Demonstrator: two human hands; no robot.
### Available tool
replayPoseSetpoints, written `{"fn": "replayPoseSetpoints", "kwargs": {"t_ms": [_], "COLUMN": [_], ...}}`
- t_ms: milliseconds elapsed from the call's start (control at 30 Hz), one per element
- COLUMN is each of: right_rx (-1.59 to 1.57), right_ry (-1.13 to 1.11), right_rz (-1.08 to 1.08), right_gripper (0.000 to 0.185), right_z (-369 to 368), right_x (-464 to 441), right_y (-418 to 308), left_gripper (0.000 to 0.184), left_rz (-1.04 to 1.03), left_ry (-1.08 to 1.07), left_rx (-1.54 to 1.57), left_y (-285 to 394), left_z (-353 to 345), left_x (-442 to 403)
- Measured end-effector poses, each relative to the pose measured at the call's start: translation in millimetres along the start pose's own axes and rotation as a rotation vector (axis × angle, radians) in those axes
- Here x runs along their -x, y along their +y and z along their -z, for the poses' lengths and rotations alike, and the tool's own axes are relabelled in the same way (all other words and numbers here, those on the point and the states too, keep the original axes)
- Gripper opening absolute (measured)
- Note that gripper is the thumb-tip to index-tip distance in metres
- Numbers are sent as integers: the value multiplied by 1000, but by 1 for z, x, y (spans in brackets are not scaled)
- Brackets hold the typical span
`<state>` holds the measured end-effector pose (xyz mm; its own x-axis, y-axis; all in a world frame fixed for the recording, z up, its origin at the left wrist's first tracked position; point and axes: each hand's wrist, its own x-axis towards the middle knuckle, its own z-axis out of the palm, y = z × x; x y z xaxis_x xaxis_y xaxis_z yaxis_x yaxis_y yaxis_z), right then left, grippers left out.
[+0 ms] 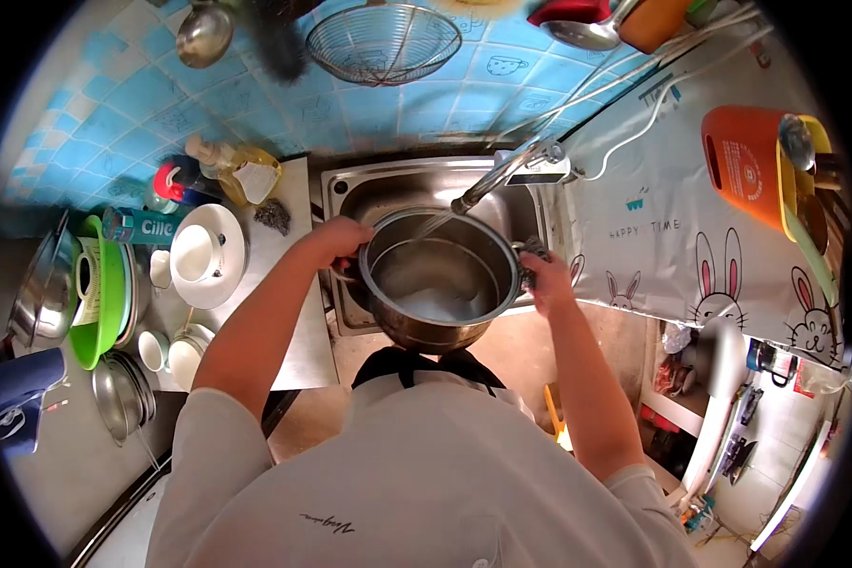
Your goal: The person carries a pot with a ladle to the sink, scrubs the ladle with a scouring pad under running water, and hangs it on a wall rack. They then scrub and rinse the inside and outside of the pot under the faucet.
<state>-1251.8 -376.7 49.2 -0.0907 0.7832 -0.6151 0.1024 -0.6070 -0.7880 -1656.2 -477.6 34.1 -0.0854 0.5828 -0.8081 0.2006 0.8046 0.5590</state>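
Observation:
A deep stainless steel pot [426, 331] is held over the front of the metal sink [350, 194], tilted a little, with cloudy water inside. Water streams into it from the faucet [502, 175]. My left hand [339, 244] is closed around the handle on the pot's left side. On the opposite side, my right hand [547, 282] grips the other handle. A dark grey, rough-textured scrubber [536, 249] shows at the right hand's fingers, pressed near that handle; how it is held is partly hidden.
On the left counter stand white bowls [194, 254], an oil-coloured bottle [256, 180], a steel wool pad [273, 217] and a green basin [90, 331]. A wire strainer [383, 43] hangs on the tiled wall. An orange utensil holder [743, 166] is at right.

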Motion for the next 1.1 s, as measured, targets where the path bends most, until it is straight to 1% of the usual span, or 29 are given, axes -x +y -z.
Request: {"fn": "replayPoseSetpoints", "kwargs": {"t_ms": [33,67,133,167,200,267,300,333,367,400,433,467,500,533,567,600,633,667,700,767,800,867,900,933,967,1033,1067,1100], "right_rx": [26,54,175,148,193,78,66,-32,-128,-131,-214,-295,-263,-262,-183,-103,-237,-235,-241,-250,-208,-167,-210,-252,-256,-183,-185,-203], "right_ry": [-17,-36,-62,-33,-55,-130,-141,-176,-213,-225,-239,-253,-301,-309,-320,-331,-491,-500,-528,-559,-551,-542,-570,-599,-603,-672,-673,-757], "right_rz": [-2,-7,-101,-136,-186,-277,-276,-381,-487,-488,-672,-855,-894,-898,-905,-909,-986,-990,-988,-987,-968,-944,-1001,-1058,-1058,-1136,-1133,-1203], "right_gripper": [25,26,24,22,18,17,17,18,19,19,19,19,18,18,17,17,14,14,13,14,17,20,22,24,24,28,28,25], "right_z": [-6,-12,-18,-24,-29,-38,-44,-49,-54,-60,-66,-73,-76,-80,-84,-86,-89,-91,-96,-105,-109,-107,-107,-108,-112,-115,-114,-114], "right_x": [-4,-7,-12,-14,-14,-21,-31,-43,-53,-57,-60,-63,-50,-37,-27,-23,-30,-36,-29,-13,-4,0,-2,-3,-5,-8,-11,-12], "right_y": [9,18,31,39,41,58,75,97,114,120,126,132,119,110,101,97,111,125,121,105,94,86,91,97,103,115,119,119], "left_gripper": [26,26,19,14,14,14,21,21,25,28,34,34,34,35,39,39,43,48,48,53,53,50,50,52,54,55,57,57], "left_rz": [82,89,114,113,118,47,-21,-22,-53,-85,-135,-139,-198,-253,-258,-262,-319,-374,-374,-459,-457,-518,-520,-533,-545,-550,-560,-564], "left_ry": [-21,-7,-26,-45,-34,108,184,195,213,231,221,234,246,255,261,268,248,230,239,166,167,140,140,125,109,140,173,172], "left_rx": [-14,-20,154,203,192,713,837,830,906,981,995,992,981,971,971,969,966,963,961,949,947,875,871,930,989,965,942,938], "left_y": [5,9,33,42,46,55,67,80,91,99,104,112,119,125,134,139,142,144,147,151,153,159,164,170,174,172,172,172], "left_z": [7,11,21,27,30,34,32,29,26,23,19,17,13,7,1,-3,-6,-9,-11,-13,-15,-18,-22,-27,-31,-34,-34,-33], "left_x": [6,13,47,56,63,76,87,95,101,104,105,106,106,107,112,112,113,115,116,119,120,123,128,134,139,134,131,131]}}
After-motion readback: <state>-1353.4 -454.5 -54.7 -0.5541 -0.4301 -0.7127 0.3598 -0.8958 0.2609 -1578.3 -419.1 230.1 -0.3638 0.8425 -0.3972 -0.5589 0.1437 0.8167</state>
